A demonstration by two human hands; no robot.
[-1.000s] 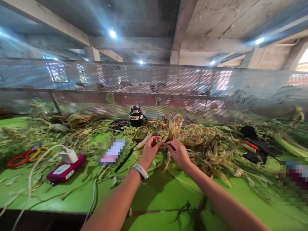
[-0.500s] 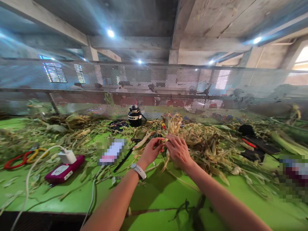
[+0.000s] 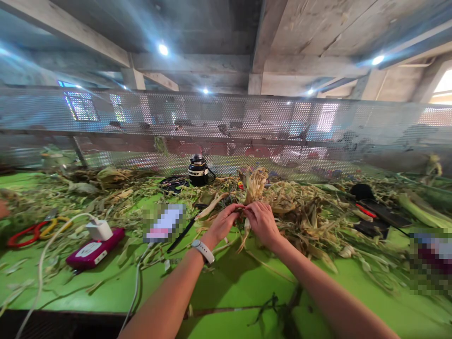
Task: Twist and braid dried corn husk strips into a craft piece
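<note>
My left hand [image 3: 225,223], with a pale watch [image 3: 204,251] on its wrist, has thumb and fingers pinched together beside my right hand. What sits between those fingertips is too small to name. My right hand [image 3: 260,223] is closed around the lower part of a bundle of dry, straw-coloured husks [image 3: 257,182]. The husks fan out upward above the knuckles, and a few strips hang below the fingers. Both hands meet over the green table [image 3: 229,292], fingertips nearly touching.
Dry leaves [image 3: 303,212] are heaped behind and right. To the left lie a phone [image 3: 165,223], a black knife-like tool [image 3: 181,235], a magenta power bank [image 3: 95,249] and scissors [image 3: 26,235]. A black jar [image 3: 197,172] stands before a perforated metal screen [image 3: 226,117].
My right fingers have curled in closer around the husks, and my left fingertips have shifted slightly. At the far left edge, part of another person's hand has come into view.
</note>
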